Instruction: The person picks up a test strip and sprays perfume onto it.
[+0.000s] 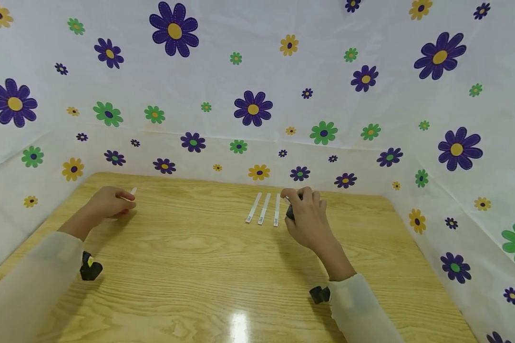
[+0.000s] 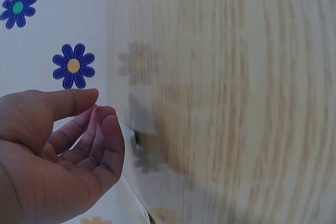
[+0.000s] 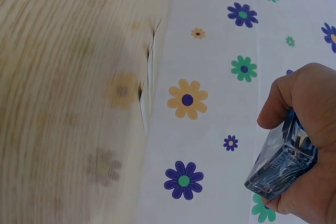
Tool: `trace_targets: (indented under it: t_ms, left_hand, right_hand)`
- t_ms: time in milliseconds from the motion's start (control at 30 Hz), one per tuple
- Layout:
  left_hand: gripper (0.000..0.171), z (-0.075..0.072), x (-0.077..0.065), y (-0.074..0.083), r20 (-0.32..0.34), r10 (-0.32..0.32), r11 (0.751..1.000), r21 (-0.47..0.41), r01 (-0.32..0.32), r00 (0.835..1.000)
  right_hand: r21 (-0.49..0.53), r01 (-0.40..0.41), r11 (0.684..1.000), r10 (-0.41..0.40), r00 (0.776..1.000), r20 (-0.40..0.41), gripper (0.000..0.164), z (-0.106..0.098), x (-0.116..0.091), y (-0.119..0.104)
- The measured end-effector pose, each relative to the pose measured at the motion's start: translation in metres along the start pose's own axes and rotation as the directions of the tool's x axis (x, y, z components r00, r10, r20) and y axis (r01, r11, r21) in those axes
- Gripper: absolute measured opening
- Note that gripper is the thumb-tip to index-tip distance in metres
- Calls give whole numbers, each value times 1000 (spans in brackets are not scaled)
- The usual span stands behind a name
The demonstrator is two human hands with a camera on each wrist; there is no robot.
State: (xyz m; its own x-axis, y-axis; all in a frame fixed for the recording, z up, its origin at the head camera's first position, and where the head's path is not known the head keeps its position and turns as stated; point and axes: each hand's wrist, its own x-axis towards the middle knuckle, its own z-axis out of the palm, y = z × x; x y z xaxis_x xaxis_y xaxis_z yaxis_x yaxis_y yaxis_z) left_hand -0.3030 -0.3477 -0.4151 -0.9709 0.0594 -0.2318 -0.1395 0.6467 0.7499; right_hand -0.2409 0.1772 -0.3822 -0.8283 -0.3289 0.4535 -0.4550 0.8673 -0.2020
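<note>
At the back left of the table, my left hand (image 1: 113,202) bends its fingers beside a white strip (image 1: 133,190), mostly hidden by the hand. In the left wrist view, the thumb and fingertips of that hand (image 2: 79,145) come close together with no strip visible between them. My right hand (image 1: 309,214) grips a small shiny, dark and clear packet (image 3: 283,158) above the table. Just left of it lie white strips: a left one (image 1: 253,208), a middle one (image 1: 264,208) and a right one (image 1: 276,209), each with small dark print at its near end.
The wood-grain table (image 1: 189,276) reaches back to a white cloth (image 1: 214,62) printed with flowers, which also rises along both sides. Black wrist mounts sit at the left cuff (image 1: 90,267) and the right cuff (image 1: 320,294).
</note>
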Motion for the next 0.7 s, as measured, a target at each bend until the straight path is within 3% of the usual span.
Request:
trace_targets:
  t_ms: [233,533,700]
  left_hand:
    - [46,-12,-8,-14,-18,-34,999,-25,33,999]
    - [47,-16,-7,-27,-35,-70,997,22,71,997]
    - [48,-18,-9,-30,-36,-77,997,-18,77,996]
  right_hand:
    - [2,3,1000,-3,1000,11,53,2,-1,0]
    - [1,5,1000,-5,1000,9,53,4,-1,1]
    - [3,0,1000,0,1000,13,53,3,-1,-1]
